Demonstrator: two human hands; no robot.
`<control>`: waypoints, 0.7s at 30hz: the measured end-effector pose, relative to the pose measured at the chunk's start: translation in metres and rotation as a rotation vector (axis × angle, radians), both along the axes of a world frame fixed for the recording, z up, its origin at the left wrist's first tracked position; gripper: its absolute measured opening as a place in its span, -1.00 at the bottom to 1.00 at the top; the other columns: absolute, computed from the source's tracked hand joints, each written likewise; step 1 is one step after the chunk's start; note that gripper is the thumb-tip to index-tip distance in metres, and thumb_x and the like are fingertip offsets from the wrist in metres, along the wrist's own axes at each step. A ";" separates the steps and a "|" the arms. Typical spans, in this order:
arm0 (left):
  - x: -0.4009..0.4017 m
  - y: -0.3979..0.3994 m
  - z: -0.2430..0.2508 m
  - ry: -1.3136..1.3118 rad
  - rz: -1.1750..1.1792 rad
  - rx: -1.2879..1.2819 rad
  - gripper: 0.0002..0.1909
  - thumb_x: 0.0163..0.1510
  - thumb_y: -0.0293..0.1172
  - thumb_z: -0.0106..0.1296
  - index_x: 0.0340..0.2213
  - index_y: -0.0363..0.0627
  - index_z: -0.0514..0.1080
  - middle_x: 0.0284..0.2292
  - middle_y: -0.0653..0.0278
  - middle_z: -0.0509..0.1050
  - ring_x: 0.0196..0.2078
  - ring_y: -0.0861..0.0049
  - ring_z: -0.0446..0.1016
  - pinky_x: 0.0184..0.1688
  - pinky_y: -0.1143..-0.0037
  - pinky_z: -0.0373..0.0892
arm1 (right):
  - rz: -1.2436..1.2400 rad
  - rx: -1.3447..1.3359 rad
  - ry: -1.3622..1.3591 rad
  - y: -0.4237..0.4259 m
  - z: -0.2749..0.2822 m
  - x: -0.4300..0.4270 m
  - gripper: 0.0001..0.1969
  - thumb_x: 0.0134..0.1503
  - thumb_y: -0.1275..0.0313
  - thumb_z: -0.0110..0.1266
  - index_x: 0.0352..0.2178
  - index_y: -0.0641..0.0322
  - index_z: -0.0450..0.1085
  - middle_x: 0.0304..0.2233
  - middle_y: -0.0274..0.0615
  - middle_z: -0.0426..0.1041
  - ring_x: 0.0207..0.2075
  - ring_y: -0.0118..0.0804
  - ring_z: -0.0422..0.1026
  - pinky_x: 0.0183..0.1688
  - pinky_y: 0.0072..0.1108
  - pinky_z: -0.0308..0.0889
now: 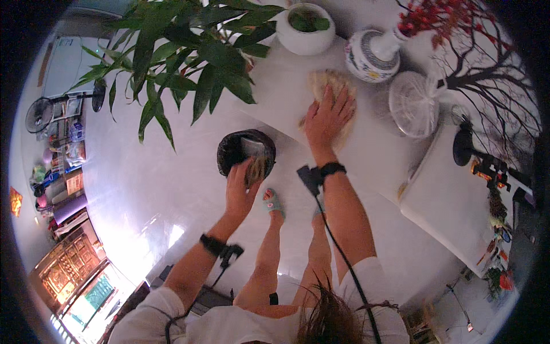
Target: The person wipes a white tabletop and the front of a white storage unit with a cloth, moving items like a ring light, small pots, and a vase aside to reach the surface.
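My right hand (330, 118) lies with fingers spread on a tan cloth (328, 81), pressed against the pale tabletop (279, 94). My left hand (241, 185) holds a brownish bundle (256, 170), whose kind I cannot tell, over the mouth of a bin lined with a black bag (225, 150). Something pale shows inside the bin. Near the cloth stand a round white pot with green leaves (305, 41) and a patterned porcelain vase (373, 60). A clear ribbed glass dish (413, 104) is to the right of the vase. Both wrists wear black straps with cables.
A leafy green plant (206, 56) overhangs the table's left side. Bare dark branches (481, 81) and red berries (429, 19) reach over the right. A raised white surface (451, 202) borders the table at right. Fans and shelves line the far left; my sandalled feet are below.
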State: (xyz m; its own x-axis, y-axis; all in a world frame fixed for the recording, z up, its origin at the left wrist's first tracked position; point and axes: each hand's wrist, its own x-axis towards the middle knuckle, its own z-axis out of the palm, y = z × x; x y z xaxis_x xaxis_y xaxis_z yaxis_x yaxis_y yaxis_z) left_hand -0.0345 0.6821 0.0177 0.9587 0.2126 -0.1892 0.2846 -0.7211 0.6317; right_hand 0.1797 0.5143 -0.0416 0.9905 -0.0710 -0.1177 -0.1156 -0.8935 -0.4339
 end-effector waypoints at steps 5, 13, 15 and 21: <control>-0.115 0.027 0.028 0.248 0.216 -0.166 -0.41 -0.05 -0.53 0.17 0.04 -0.14 0.25 -0.14 0.06 0.35 -0.06 0.16 0.36 -0.03 0.33 0.33 | -0.120 -0.098 -0.321 0.043 -0.032 0.032 -0.38 0.05 0.30 0.00 0.18 0.01 0.12 0.26 0.07 -0.06 0.26 0.24 -0.11 0.22 0.06 -0.21; -0.160 0.017 0.026 0.357 0.371 -0.290 -0.38 -0.06 -0.55 0.17 0.06 -0.11 0.24 -0.10 0.08 0.35 -0.05 0.23 0.37 -0.06 0.38 0.37 | 0.172 0.015 -0.367 0.070 -0.032 -0.024 -0.47 -0.05 0.33 0.06 0.03 -0.03 0.30 0.24 -0.01 0.00 0.26 0.19 -0.07 0.23 0.03 -0.18; -0.143 0.000 0.036 0.387 0.439 -0.461 -0.39 -0.05 -0.56 0.17 0.06 -0.12 0.24 -0.10 0.08 0.36 -0.05 0.25 0.38 -0.08 0.40 0.38 | 0.465 0.188 -0.433 0.040 -0.032 -0.040 -0.55 -0.16 0.39 0.13 -0.14 0.05 0.38 0.16 0.03 0.11 0.23 0.19 0.02 0.20 0.09 -0.10; -0.133 0.008 0.025 0.296 0.173 -0.308 -0.40 0.05 -0.56 0.11 0.11 -0.16 0.16 -0.04 0.15 0.32 -0.11 0.48 0.41 -0.22 0.52 0.48 | 0.232 -0.007 -0.312 -0.110 -0.022 -0.091 -0.48 -0.21 0.45 0.13 -0.09 0.05 0.38 0.12 0.07 0.18 0.17 0.22 0.09 0.21 0.03 -0.08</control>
